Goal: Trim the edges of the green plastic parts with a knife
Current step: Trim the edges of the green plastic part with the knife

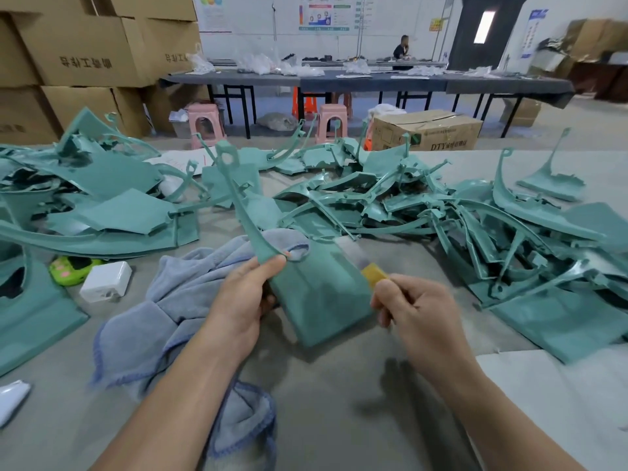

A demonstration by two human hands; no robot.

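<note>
My left hand (243, 297) grips a green plastic part (316, 294) by its left edge, holding it tilted above the table. The part has a flat panel and a long curved arm rising up and to the left, ending in a holed tab. My right hand (413, 307) holds a knife with a yellow handle (373, 272). Its blurred blade lies along the panel's right edge. The fingers hide most of the handle.
Piles of green plastic parts (458, 212) cover the table's far side, left and right. A blue-grey cloth (176, 311) lies under my left arm. A white adapter (106, 282) and green toy (69, 268) sit left. Cardboard boxes, stools and a person stand beyond.
</note>
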